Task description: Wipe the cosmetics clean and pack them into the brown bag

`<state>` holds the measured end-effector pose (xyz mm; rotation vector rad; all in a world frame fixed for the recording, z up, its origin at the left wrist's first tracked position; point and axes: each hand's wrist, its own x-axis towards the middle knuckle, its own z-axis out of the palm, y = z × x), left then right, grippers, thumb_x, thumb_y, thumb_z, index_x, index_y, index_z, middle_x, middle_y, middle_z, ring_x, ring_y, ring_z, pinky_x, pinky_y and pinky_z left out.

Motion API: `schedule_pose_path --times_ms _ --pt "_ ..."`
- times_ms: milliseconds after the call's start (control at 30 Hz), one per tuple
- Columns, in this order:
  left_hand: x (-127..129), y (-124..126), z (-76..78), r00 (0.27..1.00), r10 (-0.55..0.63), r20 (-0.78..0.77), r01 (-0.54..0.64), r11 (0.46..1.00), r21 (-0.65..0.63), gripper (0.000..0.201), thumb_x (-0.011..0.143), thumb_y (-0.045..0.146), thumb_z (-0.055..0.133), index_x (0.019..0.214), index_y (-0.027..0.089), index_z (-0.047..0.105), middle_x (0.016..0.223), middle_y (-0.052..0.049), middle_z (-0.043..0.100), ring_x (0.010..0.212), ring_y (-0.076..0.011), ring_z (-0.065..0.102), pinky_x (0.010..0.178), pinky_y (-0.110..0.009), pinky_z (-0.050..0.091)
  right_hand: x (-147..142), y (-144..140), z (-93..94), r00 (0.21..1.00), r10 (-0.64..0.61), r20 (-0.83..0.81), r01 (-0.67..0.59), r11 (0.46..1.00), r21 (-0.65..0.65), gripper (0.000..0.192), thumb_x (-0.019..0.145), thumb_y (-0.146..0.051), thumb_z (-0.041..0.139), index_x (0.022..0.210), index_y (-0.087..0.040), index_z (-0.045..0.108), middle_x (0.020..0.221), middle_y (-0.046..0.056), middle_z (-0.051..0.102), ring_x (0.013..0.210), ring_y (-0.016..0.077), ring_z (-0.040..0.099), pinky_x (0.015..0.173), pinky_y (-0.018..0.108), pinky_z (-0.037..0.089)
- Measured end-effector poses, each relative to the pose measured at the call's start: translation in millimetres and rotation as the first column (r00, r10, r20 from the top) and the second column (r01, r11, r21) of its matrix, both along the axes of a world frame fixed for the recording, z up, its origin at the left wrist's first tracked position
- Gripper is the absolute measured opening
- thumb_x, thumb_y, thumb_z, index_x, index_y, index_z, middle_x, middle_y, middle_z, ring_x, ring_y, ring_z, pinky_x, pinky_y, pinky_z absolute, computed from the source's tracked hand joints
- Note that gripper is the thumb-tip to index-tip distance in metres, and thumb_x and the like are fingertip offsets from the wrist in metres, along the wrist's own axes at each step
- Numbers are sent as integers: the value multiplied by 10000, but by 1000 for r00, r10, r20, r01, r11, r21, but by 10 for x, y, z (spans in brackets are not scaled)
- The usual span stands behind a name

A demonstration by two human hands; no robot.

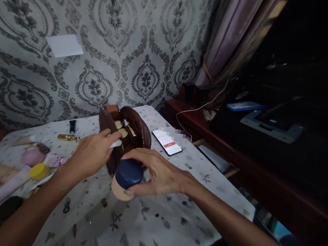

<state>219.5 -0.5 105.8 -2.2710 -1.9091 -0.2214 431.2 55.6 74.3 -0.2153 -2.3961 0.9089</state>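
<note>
My right hand [158,175] grips a round cosmetic jar with a dark blue lid [129,173] and a beige body [120,190], held tilted in front of the bag. Behind it, a brown zip-up toiletry bag [143,130] stands open on the table. Gold-capped containers [122,132] show inside. My left hand [94,152] is closed at the bag's left edge. From its fingers pokes the end of a small white object [116,143]; the rest of that object is hidden, so its kind does not show.
A phone [167,142] with a lit screen lies right of the bag. On the left are a gold tube [67,137], a black-capped tube [72,126], a yellow lid [39,171], a pink long item [1,192] and several other cosmetics. A dark red desk [200,122] borders the table's right side.
</note>
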Motion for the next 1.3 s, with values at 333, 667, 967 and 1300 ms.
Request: schedule_pose_path --times_ms 333,667,967,1300 --pt "-79 -109 -242 977 -6 215 -25 989 144 459 866 98 392 1282 211 550 1098 -89 623 1029 -273 632 845 -356 492 71 -50 -66 1000 18 -21 -20 998 -67 541 713 -438 804 1158 -185 628 1071 71 692 962 230 670 831 324 506" --pt "-135 -116 -369 935 -93 343 17 975 220 461 864 94 384 1285 163 555 1087 -92 618 1013 -250 615 861 -347 475 25 6 41 996 -73 -60 40 898 -437 450 752 -351 762 1148 -193 617 1058 48 680 1007 216 649 881 339 520" --pt "-176 -120 -437 920 -118 373 19 966 258 453 873 89 390 1286 161 561 1083 -88 612 995 -250 595 846 -351 467 -251 275 237 844 -417 -337 121 761 -637 519 693 -469 807 1092 -201 612 1109 55 684 1073 221 628 966 361 484" --pt "-160 -125 -425 914 -115 388 11 966 260 440 870 96 399 1270 151 575 1044 -88 595 956 -255 579 824 -360 459 -414 412 211 877 -368 -310 183 852 -491 574 627 -357 848 1107 -200 575 1093 66 667 1056 231 626 962 411 489"
